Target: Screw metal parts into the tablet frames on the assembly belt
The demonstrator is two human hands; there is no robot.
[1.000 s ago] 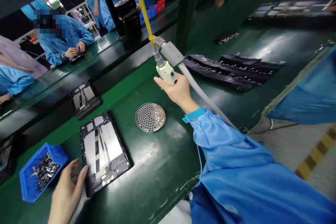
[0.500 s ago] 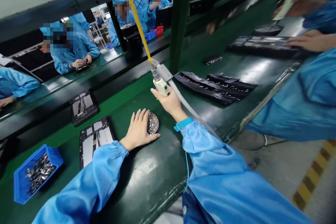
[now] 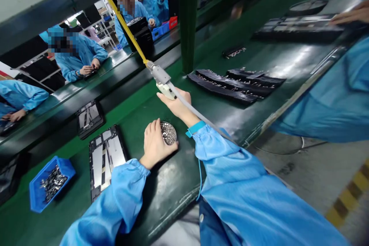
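Note:
My left hand (image 3: 155, 142) has its fingers curled over the far left side of a round dish (image 3: 168, 133) of small shiny screws, with the thumb along the near edge. My right hand (image 3: 178, 104) is closed round a pale electric screwdriver (image 3: 166, 90), which hangs from a yellow strap (image 3: 122, 17). A grey cable (image 3: 196, 112) runs from its top down over my right forearm. The screwdriver's tip is hidden from view. Left of my left hand lies an opened tablet-like device (image 3: 108, 153) with silver panels inside.
A blue bin (image 3: 36, 190) of small metal parts stands at the left. Another opened device (image 3: 90, 118) lies farther back. Black strips (image 3: 227, 86) lie beyond my right hand, near a green post (image 3: 188, 19). A co-worker's sleeve (image 3: 331, 96) is at the right; several people sit opposite.
The fingers of my left hand have gone from stretched out to curled at the dish. My right hand and the screwdriver appear a little farther left, and the whole view has shifted.

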